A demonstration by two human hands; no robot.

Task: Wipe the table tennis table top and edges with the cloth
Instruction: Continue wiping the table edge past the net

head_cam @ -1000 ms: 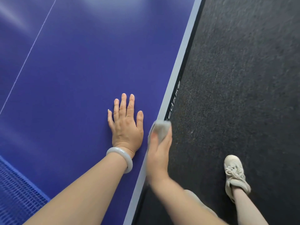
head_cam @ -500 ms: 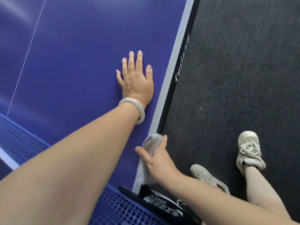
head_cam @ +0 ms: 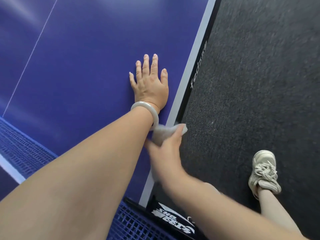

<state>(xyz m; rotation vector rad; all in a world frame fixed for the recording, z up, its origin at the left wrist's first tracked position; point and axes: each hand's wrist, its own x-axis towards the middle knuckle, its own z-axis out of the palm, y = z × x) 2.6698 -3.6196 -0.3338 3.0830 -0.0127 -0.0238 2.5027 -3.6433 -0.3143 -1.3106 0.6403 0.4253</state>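
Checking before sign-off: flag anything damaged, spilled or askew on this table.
Nothing stands out. The table top shows no spill or damage, its white edge runs straight, and the right hand holds the cloth against that edge.

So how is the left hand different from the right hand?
The left hand lies flat with straight fingers; the right hand curls round the cloth. The left hand rests on the blue table top; the right hand is at its white edge. The left wrist wears a pale bangle; the right wrist shows none. Both are bare.
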